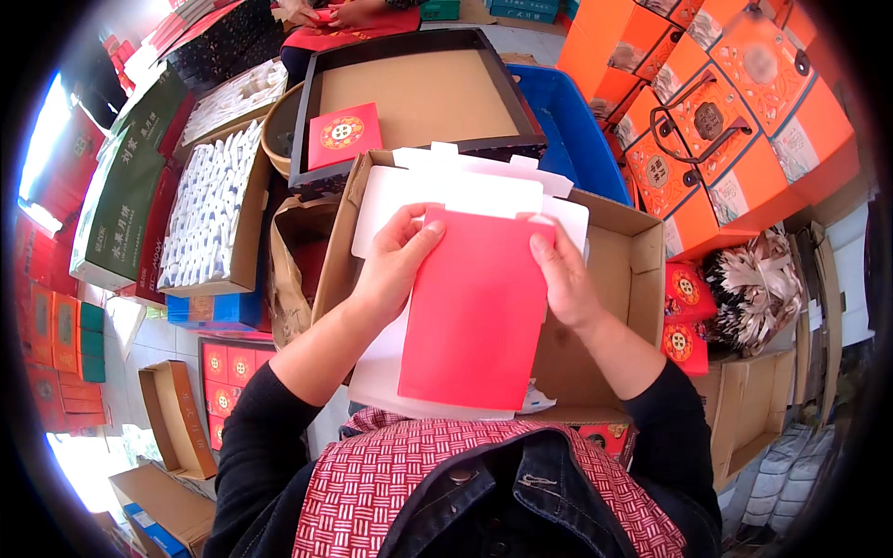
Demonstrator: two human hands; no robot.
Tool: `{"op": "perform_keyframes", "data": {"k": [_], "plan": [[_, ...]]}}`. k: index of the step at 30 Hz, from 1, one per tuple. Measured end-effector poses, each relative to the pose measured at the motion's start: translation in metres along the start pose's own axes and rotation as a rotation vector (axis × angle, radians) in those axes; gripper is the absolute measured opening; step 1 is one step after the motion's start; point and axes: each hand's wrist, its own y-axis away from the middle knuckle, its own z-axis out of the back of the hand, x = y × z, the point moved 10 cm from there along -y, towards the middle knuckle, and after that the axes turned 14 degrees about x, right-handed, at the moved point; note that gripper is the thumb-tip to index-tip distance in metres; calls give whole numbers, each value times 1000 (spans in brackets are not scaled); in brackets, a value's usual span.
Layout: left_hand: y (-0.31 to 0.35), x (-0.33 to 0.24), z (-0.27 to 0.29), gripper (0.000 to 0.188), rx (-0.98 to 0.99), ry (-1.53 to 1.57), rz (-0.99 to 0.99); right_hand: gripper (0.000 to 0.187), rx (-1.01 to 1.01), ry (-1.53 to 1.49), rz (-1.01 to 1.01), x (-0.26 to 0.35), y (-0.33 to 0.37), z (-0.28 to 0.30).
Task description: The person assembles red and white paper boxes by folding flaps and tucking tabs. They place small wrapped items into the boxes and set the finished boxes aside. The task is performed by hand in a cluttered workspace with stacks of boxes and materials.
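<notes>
In front of my chest I hold a flat red cardboard sheet by its two upper corners. My left hand pinches the upper left corner, thumb on the red face. At the upper right corner my right hand grips it in the same way. White flat cardboard pieces with tabs lie behind and under the sheet, over an open brown carton. Beyond them, a small red box with a round gold emblem sits in the left of a black-rimmed tray.
A blue plastic bin stands behind the tray. Orange gift boxes with handles are stacked at the right. On the left, a carton of small white packets stands beside green boxes. A person's hands work at the far top.
</notes>
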Motion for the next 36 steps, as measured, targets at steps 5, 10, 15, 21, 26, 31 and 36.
{"op": "perform_keyframes", "data": {"k": [5, 10, 15, 21, 26, 31, 36], "plan": [[7, 4, 5, 18, 18, -91, 12, 28, -8, 131, -22, -12, 7, -1], [22, -52, -23, 18, 98, -444, -312, 20, -136, 555, 376, 65, 18, -8], [31, -67, -33, 12, 164, -484, -454, 19, -1, -138, 208, 76, -17, 12], [32, -73, -34, 27, 165, -440, -578, 30, 606, 70, -329, 76, -72, -22], [30, -74, -39, 42, 204, -433, -575, 32, 702, 230, -419, 83, -81, -41], [37, -80, -45, 44, 189, -386, -624, 29, 635, 273, -300, 86, -79, -42], [35, -78, -47, 48, 235, -444, -594, 28, 564, 452, -178, 95, -73, -44]]}}
